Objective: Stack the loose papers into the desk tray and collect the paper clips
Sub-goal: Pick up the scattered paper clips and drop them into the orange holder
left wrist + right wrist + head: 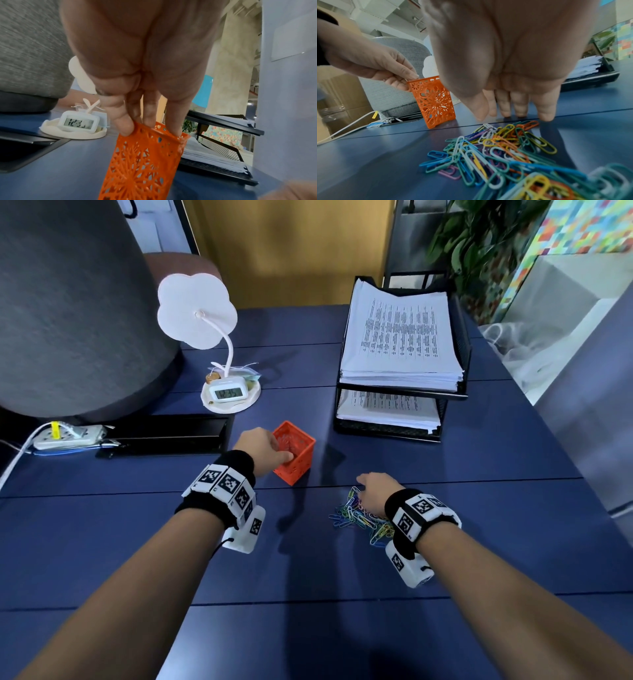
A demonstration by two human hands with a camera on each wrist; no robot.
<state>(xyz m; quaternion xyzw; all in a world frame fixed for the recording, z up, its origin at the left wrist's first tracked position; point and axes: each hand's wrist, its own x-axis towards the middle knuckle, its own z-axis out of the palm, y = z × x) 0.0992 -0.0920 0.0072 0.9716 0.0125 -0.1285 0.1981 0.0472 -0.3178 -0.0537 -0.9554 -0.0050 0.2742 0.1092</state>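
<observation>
The left hand (262, 448) pinches the rim of the orange cut-out basket (297, 451), thumb outside and fingers (173, 119) inside, tilting it on the blue counter (342, 628). The right hand (376, 491) hovers with fingers (518, 104) straight, holding nothing, over the heap of coloured paper clips (501, 151). Papers (399, 337) sit stacked in the black desk tray (460, 344) behind.

The right hand (376, 491) hides part of the paper clips (359, 517); printed text unreadable.
</observation>
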